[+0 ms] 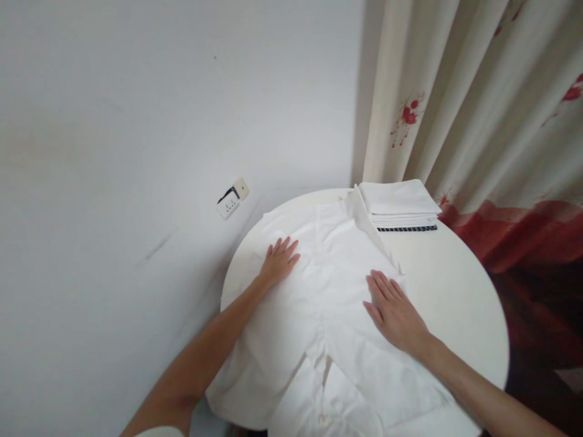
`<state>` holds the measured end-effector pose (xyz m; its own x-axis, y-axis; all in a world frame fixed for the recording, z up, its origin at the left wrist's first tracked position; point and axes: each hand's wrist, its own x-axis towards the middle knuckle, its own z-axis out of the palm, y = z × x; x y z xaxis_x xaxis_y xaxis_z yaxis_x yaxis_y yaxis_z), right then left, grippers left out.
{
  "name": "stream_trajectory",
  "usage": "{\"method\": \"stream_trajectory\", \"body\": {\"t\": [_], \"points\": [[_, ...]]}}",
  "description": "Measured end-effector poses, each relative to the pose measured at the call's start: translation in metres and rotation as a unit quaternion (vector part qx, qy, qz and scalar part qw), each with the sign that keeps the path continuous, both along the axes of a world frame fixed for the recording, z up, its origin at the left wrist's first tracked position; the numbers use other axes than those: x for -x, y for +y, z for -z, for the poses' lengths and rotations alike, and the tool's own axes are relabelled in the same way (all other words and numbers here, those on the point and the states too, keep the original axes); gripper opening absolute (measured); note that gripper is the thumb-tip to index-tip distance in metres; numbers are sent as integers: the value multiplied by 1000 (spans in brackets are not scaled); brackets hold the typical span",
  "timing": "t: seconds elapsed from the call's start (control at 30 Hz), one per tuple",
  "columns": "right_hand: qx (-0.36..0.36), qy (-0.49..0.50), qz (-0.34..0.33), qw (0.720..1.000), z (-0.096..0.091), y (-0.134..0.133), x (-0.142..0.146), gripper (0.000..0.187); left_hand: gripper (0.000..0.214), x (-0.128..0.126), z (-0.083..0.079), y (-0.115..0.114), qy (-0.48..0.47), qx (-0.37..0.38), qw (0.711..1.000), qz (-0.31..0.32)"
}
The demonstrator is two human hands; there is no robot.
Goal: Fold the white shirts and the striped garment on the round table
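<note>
A white collared shirt (323,279) lies spread over a round white table (464,291), its collar toward me at the bottom of the view. My left hand (279,262) rests flat on the shirt's left side, fingers spread. On the right side of the cloth lies my right hand (392,306), palm down, with the fingers stretched out and the thumb apart. Neither hand grips the fabric. Some creases run across the shirt between the hands. Its lower front corners hang near or over the table edge.
A stack of folded white cloth (398,199) with a dark patterned layer at its base sits at the table's back right. Behind it hangs a cream and red curtain (423,109). A pale wall (159,121) with a socket (228,205) borders the table's left side.
</note>
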<state>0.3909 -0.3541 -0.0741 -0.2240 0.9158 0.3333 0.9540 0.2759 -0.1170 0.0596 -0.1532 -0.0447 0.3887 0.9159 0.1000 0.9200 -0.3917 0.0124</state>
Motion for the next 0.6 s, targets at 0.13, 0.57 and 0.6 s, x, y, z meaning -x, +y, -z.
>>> {"method": "stream_trajectory", "body": {"t": [0.13, 0.57, 0.6], "points": [[0, 5, 29, 1000, -5, -9, -6, 69, 58, 21, -2, 21, 16, 21, 997, -69], [-11, 109, 180, 978, -19, -34, -73, 57, 59, 26, 3, 33, 39, -1, 998, -53], [-10, 116, 168, 979, -25, -28, -67, 56, 59, 26, 3, 33, 39, -1, 998, -51]]}}
